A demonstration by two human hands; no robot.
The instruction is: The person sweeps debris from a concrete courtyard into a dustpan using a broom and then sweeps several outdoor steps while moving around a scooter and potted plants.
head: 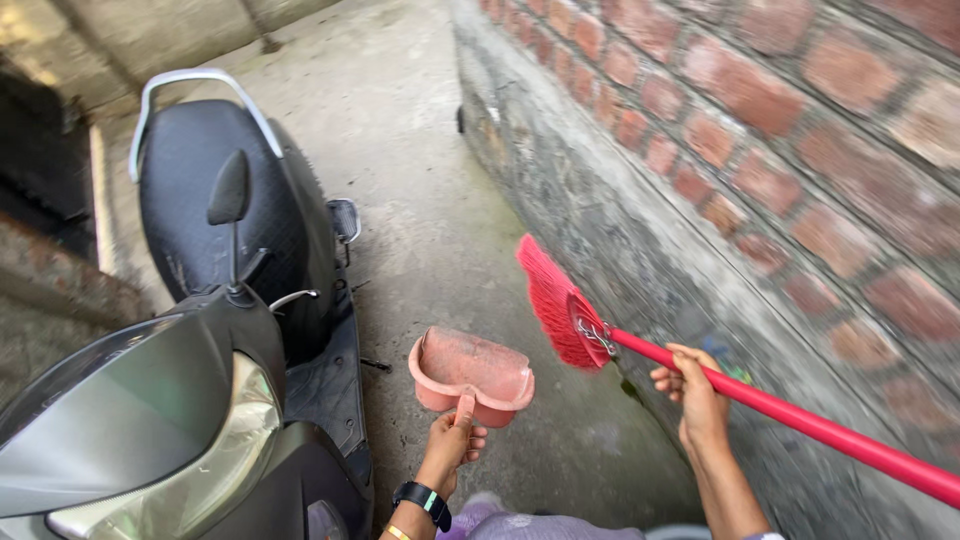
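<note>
Two hands share the sweeping: left hand, fingers clamped on the pink dustpan's handle, holds it above the concrete floor beside the scooter. Right hand, fingers wrapped round the red broom, lifts its bristles near the brick wall. Best to set the pan's lip flat, then use short strokes toward it.

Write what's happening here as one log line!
left hand: holds pink dustpan | right hand: grips red broom, bristles raised | scooter on left | brick wall on right
</note>
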